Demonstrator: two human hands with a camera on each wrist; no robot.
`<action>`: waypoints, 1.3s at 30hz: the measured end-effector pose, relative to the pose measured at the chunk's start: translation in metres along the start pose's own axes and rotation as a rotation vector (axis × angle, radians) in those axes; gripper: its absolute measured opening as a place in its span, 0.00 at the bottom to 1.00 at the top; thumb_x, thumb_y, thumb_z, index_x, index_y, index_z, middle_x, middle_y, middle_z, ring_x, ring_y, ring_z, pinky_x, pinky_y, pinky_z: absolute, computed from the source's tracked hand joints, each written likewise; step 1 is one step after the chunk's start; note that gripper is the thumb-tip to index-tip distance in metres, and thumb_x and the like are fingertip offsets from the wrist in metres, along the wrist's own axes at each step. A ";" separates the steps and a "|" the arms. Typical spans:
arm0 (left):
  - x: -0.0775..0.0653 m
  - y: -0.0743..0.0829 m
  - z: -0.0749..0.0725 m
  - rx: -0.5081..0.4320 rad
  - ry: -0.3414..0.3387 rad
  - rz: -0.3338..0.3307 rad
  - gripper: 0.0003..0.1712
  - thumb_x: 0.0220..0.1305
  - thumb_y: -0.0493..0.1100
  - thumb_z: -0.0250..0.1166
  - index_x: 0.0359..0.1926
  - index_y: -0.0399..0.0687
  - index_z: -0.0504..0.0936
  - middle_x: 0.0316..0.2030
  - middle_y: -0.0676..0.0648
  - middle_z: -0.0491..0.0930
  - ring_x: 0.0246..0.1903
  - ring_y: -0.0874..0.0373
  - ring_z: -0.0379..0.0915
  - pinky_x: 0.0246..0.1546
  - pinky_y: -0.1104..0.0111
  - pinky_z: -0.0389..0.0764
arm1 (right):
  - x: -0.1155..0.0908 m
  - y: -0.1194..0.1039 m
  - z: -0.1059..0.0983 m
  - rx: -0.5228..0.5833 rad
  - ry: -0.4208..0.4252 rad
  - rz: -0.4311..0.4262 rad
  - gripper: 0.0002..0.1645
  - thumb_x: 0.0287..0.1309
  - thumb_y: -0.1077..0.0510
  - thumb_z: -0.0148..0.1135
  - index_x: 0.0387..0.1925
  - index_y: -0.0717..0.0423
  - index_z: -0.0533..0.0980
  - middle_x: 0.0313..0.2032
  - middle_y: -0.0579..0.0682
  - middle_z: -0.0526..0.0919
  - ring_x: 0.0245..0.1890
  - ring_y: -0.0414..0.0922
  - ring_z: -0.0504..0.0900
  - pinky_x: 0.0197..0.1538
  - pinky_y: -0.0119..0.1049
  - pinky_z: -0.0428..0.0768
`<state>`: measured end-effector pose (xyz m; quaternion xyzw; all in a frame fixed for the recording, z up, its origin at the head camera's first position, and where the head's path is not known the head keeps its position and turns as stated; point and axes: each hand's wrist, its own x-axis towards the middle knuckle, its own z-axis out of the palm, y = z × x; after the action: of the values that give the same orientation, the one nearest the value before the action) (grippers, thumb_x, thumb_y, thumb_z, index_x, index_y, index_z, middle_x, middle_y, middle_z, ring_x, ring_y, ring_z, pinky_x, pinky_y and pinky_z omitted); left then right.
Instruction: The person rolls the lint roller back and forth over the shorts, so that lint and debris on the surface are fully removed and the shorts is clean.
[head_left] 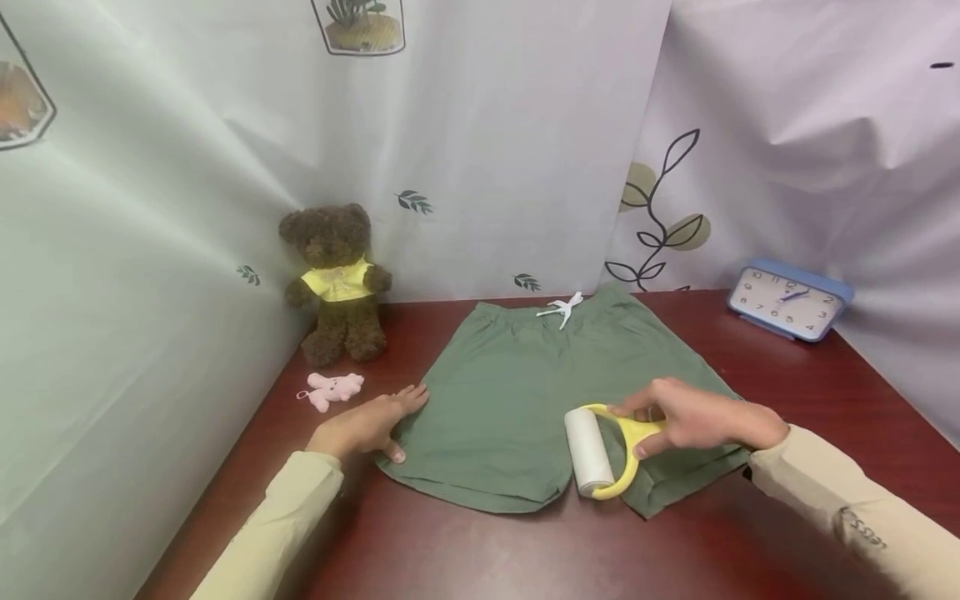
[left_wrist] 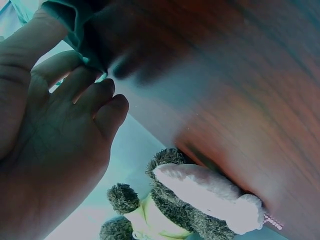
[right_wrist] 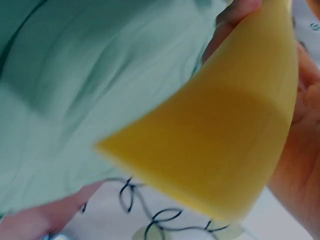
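Green shorts (head_left: 502,400) with a white drawstring (head_left: 562,308) lie spread on the dark red table, waistband away from me. My left hand (head_left: 372,422) rests at their left leg edge, thumb and fingers spread; in the left wrist view the green cloth (left_wrist: 75,22) shows by its thumb and fingertips. With my right hand (head_left: 697,414) I grip the yellow handle of a lint roller (head_left: 588,450). Its white roll lies over the right leg's inner edge, beside the gap between the legs. The yellow handle (right_wrist: 215,130) fills much of the right wrist view.
A brown teddy bear (head_left: 337,283) in a yellow shirt sits at the back left. In front of it lies a small pink plush toy (head_left: 333,389). At the back right stands a blue alarm clock (head_left: 787,300). Patterned white curtains (head_left: 510,150) hang round the table (head_left: 465,558).
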<state>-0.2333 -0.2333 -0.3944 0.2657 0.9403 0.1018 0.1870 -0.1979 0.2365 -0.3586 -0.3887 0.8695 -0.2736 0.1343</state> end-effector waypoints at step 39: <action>-0.005 -0.007 -0.005 -0.002 0.011 0.016 0.62 0.44 0.41 0.80 0.77 0.38 0.56 0.78 0.34 0.52 0.78 0.36 0.48 0.74 0.44 0.60 | -0.124 0.114 -0.104 0.076 -0.132 0.299 0.37 0.48 0.55 0.77 0.55 0.75 0.78 0.41 0.39 0.90 0.36 0.25 0.82 0.31 0.30 0.83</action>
<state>-0.2346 -0.2422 -0.3905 0.2724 0.9390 0.1059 0.1811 -0.2307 0.4307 -0.3375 -0.2667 0.8960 -0.2570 0.2448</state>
